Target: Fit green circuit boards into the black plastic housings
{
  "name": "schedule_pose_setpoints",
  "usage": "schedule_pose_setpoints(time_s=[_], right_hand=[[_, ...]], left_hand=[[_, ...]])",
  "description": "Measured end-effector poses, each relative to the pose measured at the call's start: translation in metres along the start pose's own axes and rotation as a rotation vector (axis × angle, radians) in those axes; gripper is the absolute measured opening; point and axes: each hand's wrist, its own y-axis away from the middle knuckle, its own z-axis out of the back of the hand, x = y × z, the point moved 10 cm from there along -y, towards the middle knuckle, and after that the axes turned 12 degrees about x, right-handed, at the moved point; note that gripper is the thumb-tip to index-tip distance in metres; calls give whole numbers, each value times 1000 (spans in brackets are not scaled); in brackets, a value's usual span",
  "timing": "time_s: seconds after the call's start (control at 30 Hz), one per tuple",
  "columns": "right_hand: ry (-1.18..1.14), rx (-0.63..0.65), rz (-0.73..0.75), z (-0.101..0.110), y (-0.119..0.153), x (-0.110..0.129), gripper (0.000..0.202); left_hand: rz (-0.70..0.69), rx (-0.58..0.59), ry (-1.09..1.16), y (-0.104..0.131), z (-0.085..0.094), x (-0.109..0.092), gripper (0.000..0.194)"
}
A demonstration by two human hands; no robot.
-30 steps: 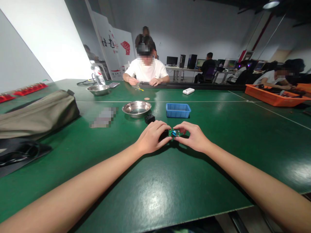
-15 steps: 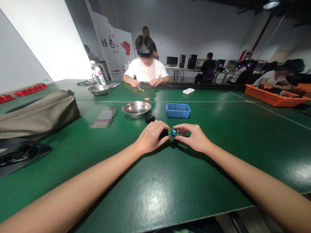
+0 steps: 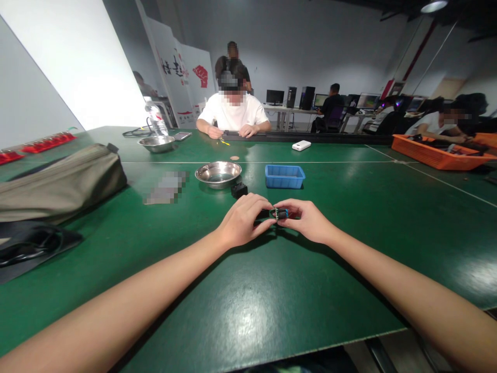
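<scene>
Between my two hands is a small green circuit board (image 3: 277, 213), turned edge-on, with dark and blue cylindrical components pointing right. My left hand (image 3: 246, 217) is closed, thumb and fingers pinching the board's left side, where a dark part shows between them. My right hand (image 3: 305, 217) is closed too, its thumb and fingertips at the board's edge around the components. Just beyond my left hand a small black block (image 3: 239, 190) sits on the green table (image 3: 240, 290). A blue plastic bin (image 3: 284, 177) stands beyond the board.
A steel bowl (image 3: 218, 175) stands behind the black block, with another steel bowl (image 3: 156, 143) farther left. A khaki bag (image 3: 70, 178) lies at left. A white device (image 3: 302, 145) and an orange basket (image 3: 437, 154) are farther right. Across the table a person (image 3: 233, 111) works.
The circuit board has turned from facing me to edge-on, so its components now point right. My right hand has shifted slightly left, closer to my left hand.
</scene>
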Motion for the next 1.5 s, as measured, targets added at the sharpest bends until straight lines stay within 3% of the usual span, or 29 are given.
schedule_pose_setpoints(time_s=[0.37,0.73,1.07,1.5], right_hand=[[18,21,16,-2,0,4,37],[-124,52,23,-8,-1,2,37],[29,124,18,-14,0,12,30],[98,134,65,-16,1,26,23]], left_hand=[[-17,4,-10,1,1,-5,23],[-19,0,-33,1,0,-6,24],[-107,-31,-86,3,1,-11,22],[-118,-9,-75,2,0,-13,22]])
